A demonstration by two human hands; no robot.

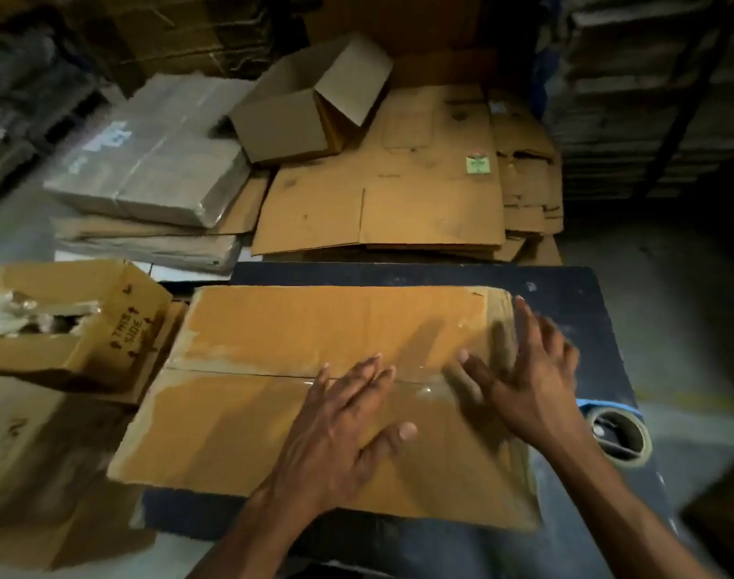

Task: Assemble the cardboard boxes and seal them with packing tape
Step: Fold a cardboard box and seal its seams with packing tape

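Observation:
A closed brown cardboard box [273, 340] lies on a dark table [566, 294], its two top flaps meeting at a seam across the middle. Clear packing tape [424, 386] shines along the right part of that seam and over the right edge. My left hand [340, 428] presses flat on the box top near the seam, fingers straight. My right hand [528, 374] lies flat with spread fingers on the taped right end; it is blurred. A roll of packing tape [620, 436] sits on the table's right edge.
An open box marked "THIS SIDE" [77, 323] with crumpled plastic stands to the left. Behind the table lie flattened cardboard sheets [398, 194], a small open box [311, 106] and wrapped bundles [148, 156]. Dark shelving stands at the far right.

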